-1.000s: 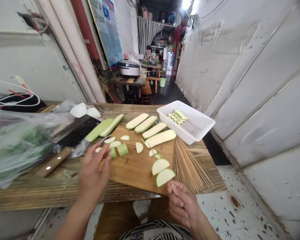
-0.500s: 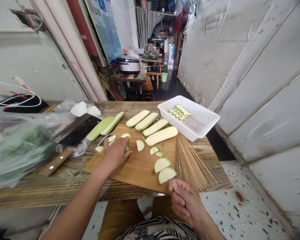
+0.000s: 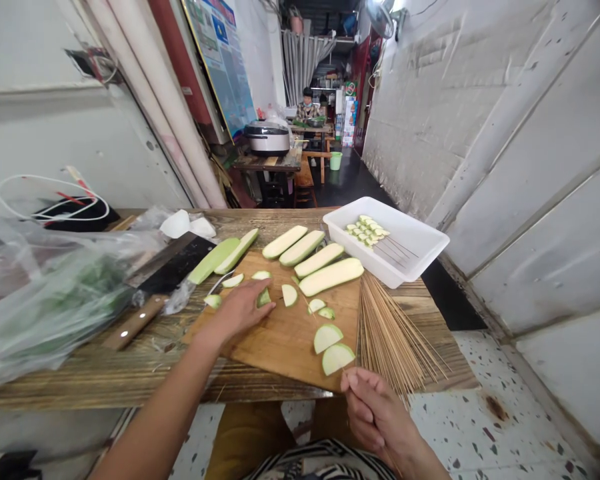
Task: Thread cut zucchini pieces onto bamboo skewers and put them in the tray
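Observation:
My right hand [image 3: 377, 413] grips a thin bamboo skewer at the board's near edge, with two half-moon zucchini slices [image 3: 329, 338] threaded on it. My left hand [image 3: 237, 313] lies over the left of the wooden cutting board [image 3: 275, 350], palm down, touching small zucchini pieces [image 3: 264, 298]. Whatever is beneath the palm is hidden. Long pale zucchini strips [image 3: 331, 277] lie across the board's far end. Several small slices [image 3: 289, 295] are scattered nearer the middle. Left of the board rests a black cleaver [image 3: 173, 267] with a wooden handle.
A white plastic tray [image 3: 420, 250] holds finished skewers of zucchini pieces. A fan of bamboo skewers [image 3: 395, 337] lies on the wooden table [image 3: 95, 373] right of the board. A plastic bag of greens [image 3: 50, 307] sits left. A seated person [image 3: 306, 110] works far down the corridor.
My left hand has moved from the board's left edge rightward and now lies flat over the zucchini pieces, covering the cut chunk. My right hand still holds the skewer. The view has shifted slightly.

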`<state>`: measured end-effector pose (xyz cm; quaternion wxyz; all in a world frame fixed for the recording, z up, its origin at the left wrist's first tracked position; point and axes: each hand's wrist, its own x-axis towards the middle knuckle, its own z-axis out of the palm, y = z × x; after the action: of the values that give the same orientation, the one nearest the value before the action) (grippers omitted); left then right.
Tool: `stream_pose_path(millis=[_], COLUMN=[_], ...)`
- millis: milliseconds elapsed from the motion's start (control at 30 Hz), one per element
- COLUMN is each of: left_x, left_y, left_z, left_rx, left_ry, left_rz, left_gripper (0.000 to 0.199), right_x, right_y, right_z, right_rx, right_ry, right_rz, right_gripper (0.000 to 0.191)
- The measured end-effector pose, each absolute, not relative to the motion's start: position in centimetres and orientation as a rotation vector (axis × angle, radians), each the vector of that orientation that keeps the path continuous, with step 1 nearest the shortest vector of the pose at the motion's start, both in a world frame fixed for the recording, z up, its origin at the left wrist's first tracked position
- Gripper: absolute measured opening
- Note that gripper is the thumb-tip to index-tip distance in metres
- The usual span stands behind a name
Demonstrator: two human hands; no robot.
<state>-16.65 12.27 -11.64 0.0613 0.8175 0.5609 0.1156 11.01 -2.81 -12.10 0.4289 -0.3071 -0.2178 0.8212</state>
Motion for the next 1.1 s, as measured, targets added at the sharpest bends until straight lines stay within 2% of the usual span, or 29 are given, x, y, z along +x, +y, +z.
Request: stream_pose_path(millis=[100,233,533,733,1100], left_x=[-16.7,-16.5,-16.6,-16.4,-16.5], left_y=[11.9,11.5,11.3,11.4,11.5], left_z=[-11.5,-11.3,-10.7,-11.0,-12.5], left_rx=[2.494,2.487,2.296,2.337,2.455], left_ry=[1.692,1.696,1.577,1.58,1.574], left_rz=[0.329,0.395,0.92,0.731,0.531], left_gripper=[0.058,0.051,0.06,0.052,0.054], right_x=[10.9,10.9,10.8,10.5,10.7], right_y=[-3.0,-3.1,-3.7,-3.9,-3.9], right_z=[-12.2,-12.1,-12.3,-12.0,-11.9], right_rx=[-0.762,-0.787,-0.886,-0.925,-0.962], right_ry=[-0.546,-0.556,-0.74,-0.766,-0.805], right_rz=[2.05,2.043,1.928,1.919,1.92], right_gripper=[0.03,0.03,0.032,0.035,0.035])
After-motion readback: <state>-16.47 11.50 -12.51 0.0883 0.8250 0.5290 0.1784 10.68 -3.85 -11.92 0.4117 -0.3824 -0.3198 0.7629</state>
